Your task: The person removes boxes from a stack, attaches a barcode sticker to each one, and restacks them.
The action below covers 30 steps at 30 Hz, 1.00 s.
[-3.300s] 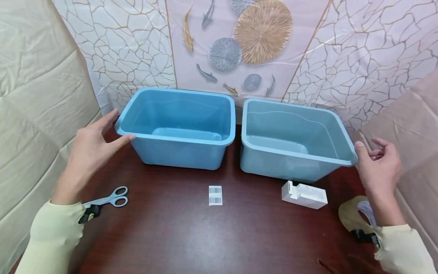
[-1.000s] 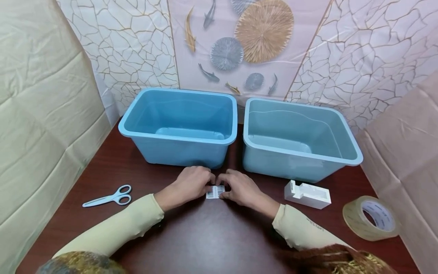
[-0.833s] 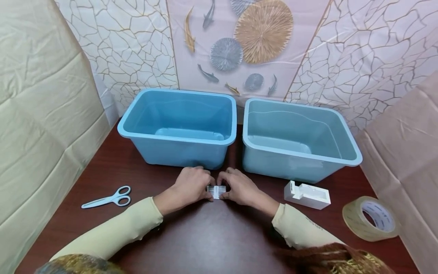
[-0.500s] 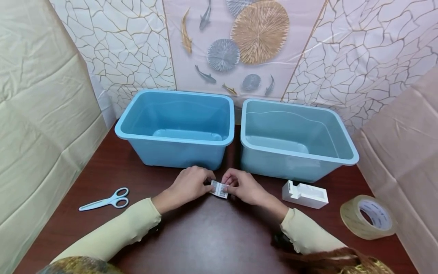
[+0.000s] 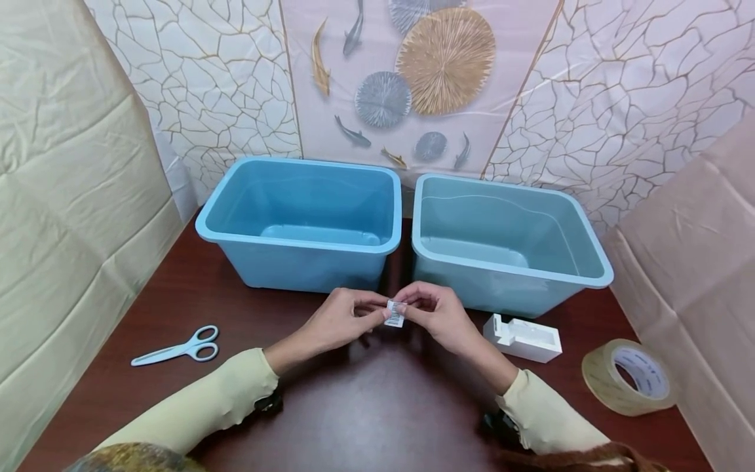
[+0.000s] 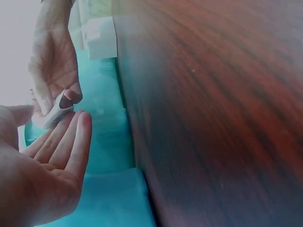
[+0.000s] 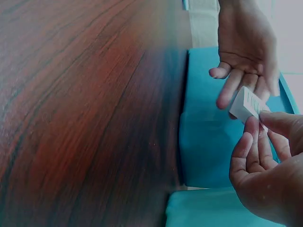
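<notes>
Your right hand [image 5: 441, 318] pinches the label [image 5: 394, 320] at nine o'clock; your left hand [image 5: 337, 320], fingers loose, adjoins it.

No words are legible. Left of the white block [image 5: 527, 339], a paper label [image 5: 394, 319] bears barcode stripes; right of it, a tape roll [image 5: 603, 381] has core print (too small to read).
</notes>
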### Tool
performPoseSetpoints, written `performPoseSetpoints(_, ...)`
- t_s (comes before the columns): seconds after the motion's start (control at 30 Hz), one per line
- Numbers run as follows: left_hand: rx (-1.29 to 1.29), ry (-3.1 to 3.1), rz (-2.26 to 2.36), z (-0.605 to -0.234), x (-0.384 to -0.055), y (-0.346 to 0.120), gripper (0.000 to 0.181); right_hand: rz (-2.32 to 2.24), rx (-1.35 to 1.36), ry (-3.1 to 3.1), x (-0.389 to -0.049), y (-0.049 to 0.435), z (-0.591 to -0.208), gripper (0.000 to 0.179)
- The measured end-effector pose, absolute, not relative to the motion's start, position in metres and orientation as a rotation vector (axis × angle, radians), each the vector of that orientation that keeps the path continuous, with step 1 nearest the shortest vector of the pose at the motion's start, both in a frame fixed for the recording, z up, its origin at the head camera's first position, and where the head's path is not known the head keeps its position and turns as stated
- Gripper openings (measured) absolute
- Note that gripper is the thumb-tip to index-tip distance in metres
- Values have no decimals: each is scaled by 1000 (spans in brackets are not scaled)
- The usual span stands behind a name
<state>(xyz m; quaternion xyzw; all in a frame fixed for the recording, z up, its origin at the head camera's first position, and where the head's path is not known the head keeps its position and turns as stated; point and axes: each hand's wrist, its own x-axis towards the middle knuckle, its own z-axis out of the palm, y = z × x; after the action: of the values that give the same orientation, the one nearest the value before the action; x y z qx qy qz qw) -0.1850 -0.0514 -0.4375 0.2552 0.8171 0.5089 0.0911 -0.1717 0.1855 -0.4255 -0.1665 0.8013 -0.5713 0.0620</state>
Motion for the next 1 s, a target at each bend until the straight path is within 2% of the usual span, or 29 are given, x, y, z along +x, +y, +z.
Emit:
performPoseSetpoints(0.3,644,2198,1641,-437,-187,-56,17,-1734,-605,2330,-172,187,-429,10)
performPoseSetpoints(0.67,671,2141,1591,-438,-188,-58,37,-1821,-618,2118,-169,190,-429,12)
performPoseSetpoints(1.0,607,2252,1543,-435,-188,-66,24,-1730,-511,2300,-169,202,-431,12)
